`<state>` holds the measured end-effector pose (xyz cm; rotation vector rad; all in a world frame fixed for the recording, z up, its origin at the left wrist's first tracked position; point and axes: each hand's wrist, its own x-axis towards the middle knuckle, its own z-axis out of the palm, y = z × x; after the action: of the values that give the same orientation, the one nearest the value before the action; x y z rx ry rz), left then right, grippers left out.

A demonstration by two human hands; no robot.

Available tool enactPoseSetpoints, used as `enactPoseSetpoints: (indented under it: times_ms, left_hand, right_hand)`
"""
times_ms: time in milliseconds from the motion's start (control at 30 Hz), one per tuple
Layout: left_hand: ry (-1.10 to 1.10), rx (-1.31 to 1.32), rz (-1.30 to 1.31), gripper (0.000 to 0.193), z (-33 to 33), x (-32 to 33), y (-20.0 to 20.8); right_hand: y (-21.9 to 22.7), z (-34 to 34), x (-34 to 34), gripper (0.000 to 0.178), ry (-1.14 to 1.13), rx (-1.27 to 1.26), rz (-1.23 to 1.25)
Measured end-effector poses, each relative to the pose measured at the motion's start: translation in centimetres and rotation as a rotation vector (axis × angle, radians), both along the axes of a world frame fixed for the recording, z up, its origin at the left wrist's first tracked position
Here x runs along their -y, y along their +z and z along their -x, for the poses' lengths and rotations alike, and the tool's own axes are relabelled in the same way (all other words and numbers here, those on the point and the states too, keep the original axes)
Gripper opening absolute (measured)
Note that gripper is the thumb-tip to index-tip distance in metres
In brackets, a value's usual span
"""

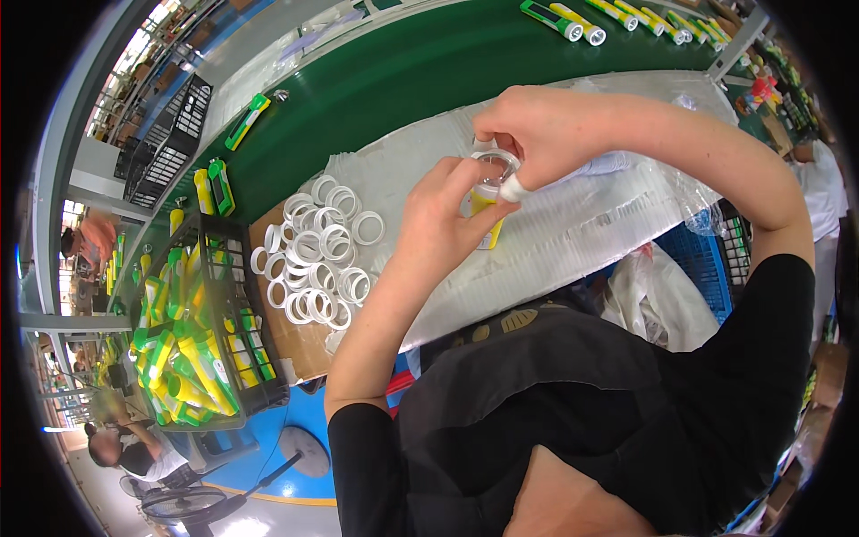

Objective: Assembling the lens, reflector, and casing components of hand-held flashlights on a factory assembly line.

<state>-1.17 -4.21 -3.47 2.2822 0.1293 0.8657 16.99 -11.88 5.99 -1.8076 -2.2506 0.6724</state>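
Observation:
Over the wrapped work surface, both of my hands close around the head of a yellow flashlight [489, 236]. A white ring with a clear lens [495, 166] sits at its upper end, between my fingers. My left hand [440, 215] grips from the left, thumb and fingers bent around the head. From the far right side my right hand [548, 134] reaches over, its fingers pinching the ring's edge; white covers show on its fingertips. Most of the flashlight's body is hidden behind my left hand. A pile of loose white rings [308, 235] lies left of my left forearm.
A black crate [240, 345] heaped with yellow-green flashlights stands left. Beyond the work surface runs a green conveyor belt [394, 89], with flashlights [592, 34] at far right and several at left. A blue crate [693, 268] and plastic bag [658, 300] sit at right. A fan [183, 504] stands lower left.

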Motion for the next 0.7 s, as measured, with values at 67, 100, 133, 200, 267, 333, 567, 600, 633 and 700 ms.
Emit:
enactPoseSetpoints:
  times_ms: [67, 100, 133, 200, 267, 333, 567, 600, 633, 700]
  left_hand:
    - [-0.006, 0.017, -0.010, 0.036, 0.0, 0.0, -0.2]
    - [0.002, 0.038, 0.012, 0.035, -0.1, 0.0, -0.3]
    - [0.011, 0.060, 0.033, 0.035, -0.2, 0.0, -0.5]
    - [0.004, 0.060, 0.064, 0.035, -0.3, -0.3, -0.8]
    - [0.001, 0.063, 0.090, 0.036, -0.2, -0.3, -1.0]
    - [0.034, 0.078, 0.035, 0.037, 0.1, -0.3, -1.2]
    - [0.046, 0.130, -0.011, 0.047, 0.4, 0.5, -1.2]
    - [0.080, 0.112, -0.014, 0.051, 0.0, 0.1, -1.4]
    - [0.115, 0.094, -0.018, 0.056, -0.3, -0.1, -1.4]
    - [0.103, 0.115, 0.008, 0.059, 0.0, 0.4, -1.6]
  right_hand:
    - [-0.3, 0.7, 0.1, 0.036, -0.088, 0.010, 0.008]
    - [-0.7, 1.1, 0.3, 0.039, -0.183, 0.024, -0.001]
    - [-1.1, 1.4, 0.4, 0.041, -0.277, 0.038, -0.010]
    - [-2.4, 1.7, 0.8, 0.042, -0.315, 0.001, -0.089]
    - [-2.8, 1.5, 1.2, 0.044, -0.349, -0.034, -0.173]
    - [-2.3, 1.6, 1.4, 0.044, -0.274, -0.037, -0.144]
    - [-3.2, 0.6, 1.6, 0.039, 0.082, -0.051, -0.306]
    - [-3.0, 0.8, 1.3, 0.040, -0.018, -0.005, -0.300]
    - [-2.8, 1.0, 1.1, 0.041, -0.117, 0.041, -0.296]
    - [-3.5, 1.1, 1.4, 0.042, -0.101, 0.051, -0.331]
